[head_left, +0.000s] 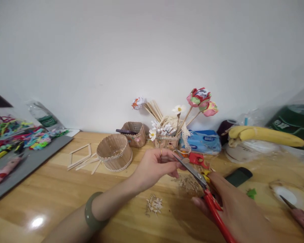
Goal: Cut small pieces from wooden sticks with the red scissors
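Observation:
Red-handled scissors [196,173] are gripped in my right hand [233,202], their blades pointing up and left, parted slightly. At the blade tips, my left hand [154,165] pinches its thumb and fingers together; whatever small piece sits between them is too hidden to name. Below the hands lies a little heap of pale wood snippets [154,205]. Another heap of snippets [188,184] is under the scissors, partly covered by them. Behind my left hand stands a round basket made of wooden sticks [114,153].
Flat sticks [81,158] lie left of the basket. A smaller stick holder [134,135], paper flowers [199,98], a blue tissue pack [205,141] and bananas [265,133] line the wall. A phone [239,177] lies right; a grey board [40,155] carries colourful yarn pieces.

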Available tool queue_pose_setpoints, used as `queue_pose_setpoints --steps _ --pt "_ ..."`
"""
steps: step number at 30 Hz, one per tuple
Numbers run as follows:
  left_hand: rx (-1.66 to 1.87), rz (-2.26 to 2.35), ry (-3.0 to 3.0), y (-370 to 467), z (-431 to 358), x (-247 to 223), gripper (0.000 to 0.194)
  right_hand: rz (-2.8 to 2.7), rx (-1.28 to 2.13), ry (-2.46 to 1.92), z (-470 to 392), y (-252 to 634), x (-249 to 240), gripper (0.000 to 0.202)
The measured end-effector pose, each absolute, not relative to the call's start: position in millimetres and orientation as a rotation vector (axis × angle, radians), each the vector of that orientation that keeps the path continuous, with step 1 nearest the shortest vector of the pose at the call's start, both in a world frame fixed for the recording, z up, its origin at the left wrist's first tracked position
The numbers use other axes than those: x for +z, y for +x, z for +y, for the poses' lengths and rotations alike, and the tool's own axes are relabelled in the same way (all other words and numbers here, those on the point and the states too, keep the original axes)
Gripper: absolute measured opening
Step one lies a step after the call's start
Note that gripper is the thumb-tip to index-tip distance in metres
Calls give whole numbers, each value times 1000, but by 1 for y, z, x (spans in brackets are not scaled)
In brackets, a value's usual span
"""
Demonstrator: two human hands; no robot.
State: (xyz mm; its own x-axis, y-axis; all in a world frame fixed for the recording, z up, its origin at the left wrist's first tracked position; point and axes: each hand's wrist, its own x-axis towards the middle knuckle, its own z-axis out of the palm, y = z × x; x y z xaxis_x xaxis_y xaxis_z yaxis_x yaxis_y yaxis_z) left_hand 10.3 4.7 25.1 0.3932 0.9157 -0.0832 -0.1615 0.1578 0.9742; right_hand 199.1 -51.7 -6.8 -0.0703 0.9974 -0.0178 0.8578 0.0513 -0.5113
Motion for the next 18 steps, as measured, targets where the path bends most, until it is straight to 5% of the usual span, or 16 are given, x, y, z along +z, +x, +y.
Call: queue_pose_setpoints --steps 7,18 --pt "908 860 1138 10 4 27 22 -2053 681 -1889 -54 200 -6 34" --pt "912 808 1210 7 5 24 11 -1837 414 -1838 -57 201 -21 24"
